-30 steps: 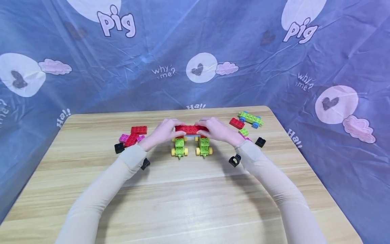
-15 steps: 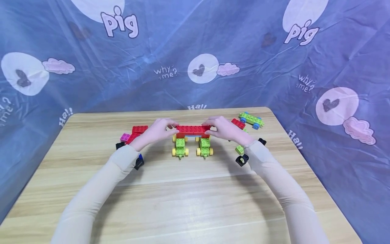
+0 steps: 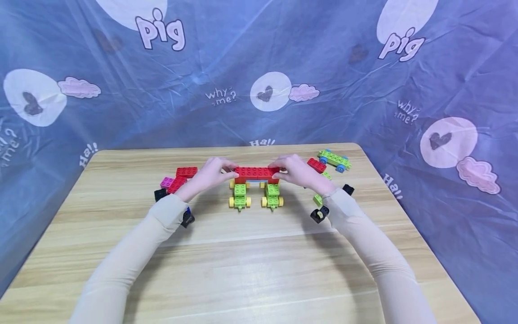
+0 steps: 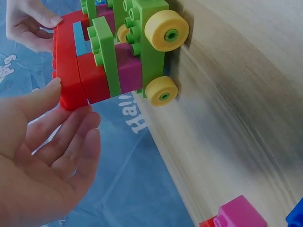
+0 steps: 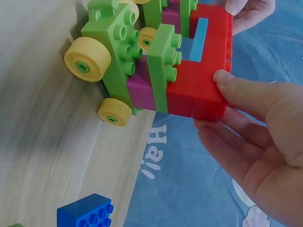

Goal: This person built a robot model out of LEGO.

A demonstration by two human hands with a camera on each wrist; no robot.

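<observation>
A bridge-like toy brick build stands mid-table, with a top row of red bricks (image 3: 256,172) across two green wheeled bases (image 3: 240,202) with yellow wheels. My left hand (image 3: 210,174) pinches the left end of the red row between thumb and fingers. At the opposite end, my right hand (image 3: 297,171) pinches the red row likewise. Below the red bricks, the wrist views show a light blue brick (image 5: 199,40), upright-looking green bricks (image 4: 105,56) and a purple brick (image 4: 129,68) over each wheeled base.
Left of the build lie loose red (image 3: 187,172), pink (image 3: 167,182) and black bricks (image 3: 160,195). To the right are a green car base with blue wheels (image 3: 333,159), a red brick (image 3: 316,165), black pieces (image 3: 317,215) and a blue brick (image 5: 85,212).
Both hands have slid outward from over the red row to its two ends, uncovering its studs. The build stays in place. In the last half second, little has moved.
</observation>
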